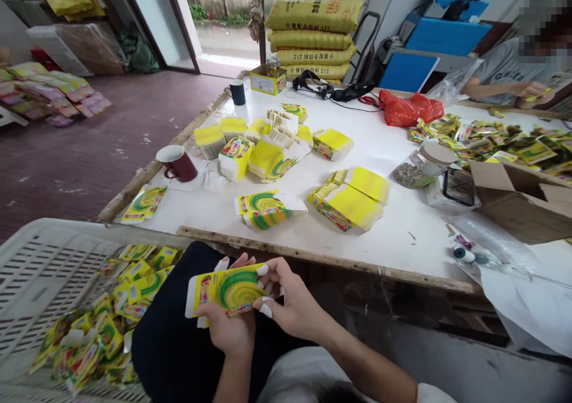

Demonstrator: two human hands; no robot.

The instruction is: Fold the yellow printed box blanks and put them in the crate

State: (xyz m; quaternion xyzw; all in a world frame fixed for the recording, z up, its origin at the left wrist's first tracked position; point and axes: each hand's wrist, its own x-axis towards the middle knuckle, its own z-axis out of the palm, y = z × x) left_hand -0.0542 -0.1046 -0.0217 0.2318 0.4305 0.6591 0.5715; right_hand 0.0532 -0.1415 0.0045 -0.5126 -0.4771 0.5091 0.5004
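A flat yellow carton (pixel 223 290) with a green swirl print sits in my lap area, below the table's front edge. My left hand (pixel 230 328) grips it from beneath, fingers curled round its lower edge. My right hand (pixel 286 301) pinches its right end with thumb and fingertips. Stacks of the same flat yellow cartons (pixel 353 203) and a folded swirl pack (pixel 263 209) lie on the white table (pixel 393 236) just ahead.
A white slatted crate (pixel 49 272) at my left holds several finished yellow packs (pixel 107 325). A dark red mug (pixel 179 163), a black cup (pixel 238 92), a red bag (pixel 404 109) and an open brown box (pixel 521 203) stand on the table. Another person (pixel 513 72) works at the far right.
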